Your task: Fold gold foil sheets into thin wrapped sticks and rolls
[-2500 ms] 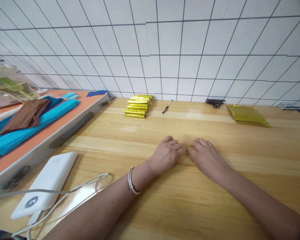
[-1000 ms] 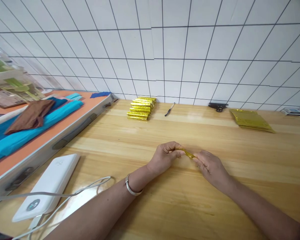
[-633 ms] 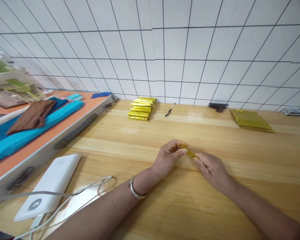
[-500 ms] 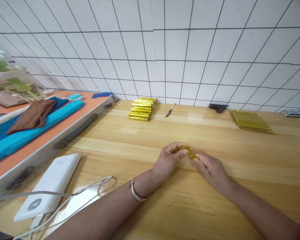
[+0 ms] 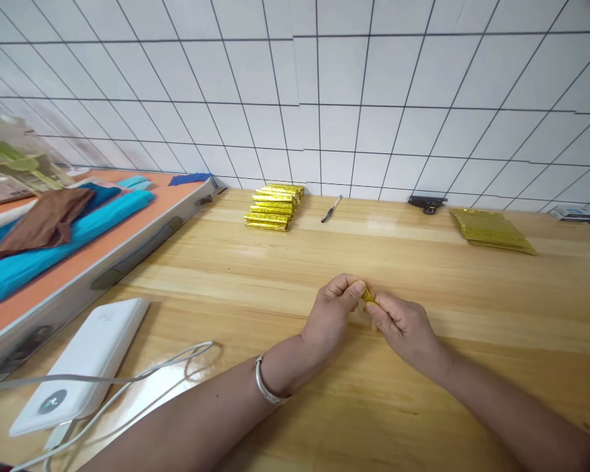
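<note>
Between my two hands is a small piece of shiny gold foil paper (image 5: 368,297), mostly covered by the fingers. My left hand (image 5: 333,308), with a silver bangle at the wrist, pinches its left end between thumb and fingers. The right end is gripped by my right hand (image 5: 402,326), thumb on top. Both hands are closed, close together, just over the wooden table (image 5: 295,262). Farther back lies a row of gold foil rolls (image 5: 274,207), side by side near the wall. A flat stack of gold foil sheets (image 5: 492,231) rests at the back right.
A pen (image 5: 331,210) and a black clip (image 5: 427,204) lie near the tiled wall (image 5: 344,78). At left, a white power bank (image 5: 81,367) trails a white cable (image 5: 122,396). Beyond it, an orange-topped surface (image 5: 142,216) carries blue rolls and brown crepe paper (image 5: 42,223).
My hands have drawn closer together, and less of the gold foil shows between them. The whole view has shifted slightly, with the background sitting a little higher and further left.
</note>
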Demonstrator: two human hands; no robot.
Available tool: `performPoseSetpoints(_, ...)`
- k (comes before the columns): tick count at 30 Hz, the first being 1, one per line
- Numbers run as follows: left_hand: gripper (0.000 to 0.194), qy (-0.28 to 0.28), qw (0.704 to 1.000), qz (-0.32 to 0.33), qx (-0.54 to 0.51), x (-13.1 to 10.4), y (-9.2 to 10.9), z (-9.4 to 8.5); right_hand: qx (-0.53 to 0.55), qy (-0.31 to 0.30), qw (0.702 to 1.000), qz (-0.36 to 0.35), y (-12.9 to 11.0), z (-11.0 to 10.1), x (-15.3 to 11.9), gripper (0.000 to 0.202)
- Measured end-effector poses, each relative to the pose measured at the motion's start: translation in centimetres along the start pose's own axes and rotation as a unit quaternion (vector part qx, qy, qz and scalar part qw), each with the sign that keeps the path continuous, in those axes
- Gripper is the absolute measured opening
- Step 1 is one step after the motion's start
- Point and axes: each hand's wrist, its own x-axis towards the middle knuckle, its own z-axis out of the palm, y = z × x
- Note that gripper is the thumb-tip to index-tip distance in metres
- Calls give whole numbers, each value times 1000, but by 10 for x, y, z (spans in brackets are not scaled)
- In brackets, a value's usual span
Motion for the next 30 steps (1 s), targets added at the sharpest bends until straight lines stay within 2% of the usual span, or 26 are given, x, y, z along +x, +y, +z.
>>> performPoseSetpoints(3, 18, 26, 999, -24, -29, 4, 4, -1, -13, 5, 1000, 1, -3, -3, 3, 29)
performPoseSetpoints(7, 15, 66, 995, -7, -79, 14, 17, -10, -24, -10, 999, 21, -2, -6, 2, 28)
performPoseSetpoints(11, 15, 64, 993, 5, -96, 23, 25, -15, -36, 4, 999, 25, 1, -8, 2, 29)
performPoseSetpoints(14, 15, 61, 993, 9, -101, 27, 25, -15, -24, 4, 999, 29, 3, -10, 3, 29)
performPoseSetpoints(18, 17, 64, 993, 4, -104, 28, 22, -15, 4, -52, 998, 25, 4, -11, 3, 28)
performPoseSetpoints(23, 19, 67, 993, 1, -99, 30, 20, -19, -32, -39, 998, 47, 9, -9, 3, 28)
performPoseSetpoints(27, 21, 84, 992, 1, -96, 34, 16, -24, -16, -76, 997, 23, 14, -9, 2, 29)
performPoseSetpoints(30, 21, 91, 992, 0, -92, 37, 13, -28, -35, -75, 996, 24, 19, -8, 1, 27)
